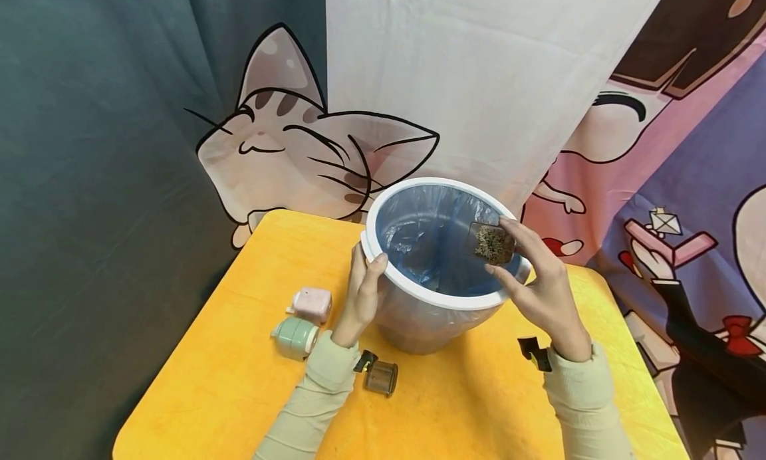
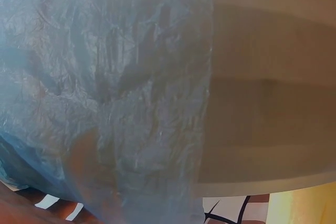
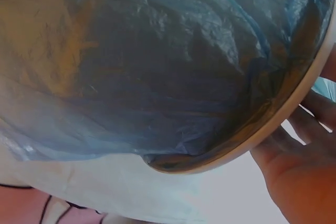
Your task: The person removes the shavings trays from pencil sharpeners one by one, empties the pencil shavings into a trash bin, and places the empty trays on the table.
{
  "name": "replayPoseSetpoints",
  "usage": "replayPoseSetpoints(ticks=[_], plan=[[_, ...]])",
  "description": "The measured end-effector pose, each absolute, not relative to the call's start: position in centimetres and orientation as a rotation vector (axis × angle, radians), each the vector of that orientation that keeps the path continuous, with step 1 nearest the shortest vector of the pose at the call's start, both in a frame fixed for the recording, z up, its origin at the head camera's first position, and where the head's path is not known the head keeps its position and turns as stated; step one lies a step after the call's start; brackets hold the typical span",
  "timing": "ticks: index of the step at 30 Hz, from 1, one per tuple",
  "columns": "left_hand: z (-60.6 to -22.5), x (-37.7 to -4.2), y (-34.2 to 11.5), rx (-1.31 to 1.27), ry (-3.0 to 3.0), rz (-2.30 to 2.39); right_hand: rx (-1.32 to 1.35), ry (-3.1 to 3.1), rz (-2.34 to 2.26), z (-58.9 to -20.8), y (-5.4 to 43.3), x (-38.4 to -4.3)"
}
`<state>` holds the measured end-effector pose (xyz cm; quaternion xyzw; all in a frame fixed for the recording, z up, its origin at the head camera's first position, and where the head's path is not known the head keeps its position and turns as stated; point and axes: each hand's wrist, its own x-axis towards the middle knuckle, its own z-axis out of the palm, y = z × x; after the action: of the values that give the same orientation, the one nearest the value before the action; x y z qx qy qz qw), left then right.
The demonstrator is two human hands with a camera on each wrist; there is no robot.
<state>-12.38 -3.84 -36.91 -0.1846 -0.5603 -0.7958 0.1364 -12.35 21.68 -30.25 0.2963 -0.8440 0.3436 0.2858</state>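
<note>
A round trash bin with a white rim (image 1: 439,300) stands on the table, lined with a thin bluish plastic bag (image 1: 413,247). My left hand (image 1: 362,294) grips its left side, thumb at the rim. Over the right part of the opening, my right hand (image 1: 544,284) holds a small clear container (image 1: 509,244) between thumb and fingers. Crumbly greenish-brown bits (image 1: 491,242) show in this tilted container. In the left wrist view the bag's folded-over edge (image 2: 157,103) fills much of the frame. Part of the right hand (image 3: 299,171) appears beyond the rim in the right wrist view.
Left of the bin, a pink small device (image 1: 312,304) and a green rounded one (image 1: 295,338) lie on the yellow tabletop (image 1: 239,314). A brownish see-through cup (image 1: 381,378) lies near the left wrist. Printed cartoon curtains (image 1: 479,68) hang behind the table.
</note>
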Motion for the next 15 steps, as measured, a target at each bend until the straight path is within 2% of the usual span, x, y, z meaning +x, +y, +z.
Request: replayPoseSetpoints(ticks=[15], plan=[[-36.90,-12.38,-3.81,-0.538,-1.621,-2.297,0.881,-2.223,0.823,-30.22,21.48,-12.38]])
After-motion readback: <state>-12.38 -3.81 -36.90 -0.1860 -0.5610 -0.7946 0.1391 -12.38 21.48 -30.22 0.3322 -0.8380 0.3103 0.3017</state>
